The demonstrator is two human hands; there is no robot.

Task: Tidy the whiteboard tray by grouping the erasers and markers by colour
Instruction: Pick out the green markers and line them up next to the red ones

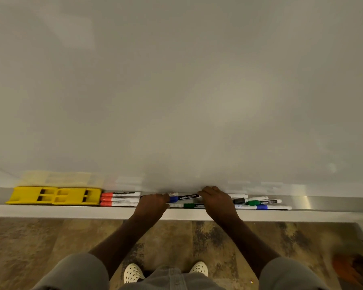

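Note:
Two yellow erasers (55, 195) lie end to end at the left of the metal tray (323, 203). Three red-capped markers (120, 199) lie stacked in rows beside them. My left hand (153, 206) pinches the cap end of a blue-capped marker (184, 197) with a dark label; my right hand (217, 203) grips its other end. A green marker (194, 205) lies just in front of it. To the right sit a black-capped marker (249, 199), a green-capped marker (264, 202) and a blue-banded marker (272, 207).
The whiteboard (176, 91) fills the view above the tray. Below the tray is a patterned floor (29, 248) with my two white shoes. An orange object (352, 271) sits blurred at the lower right.

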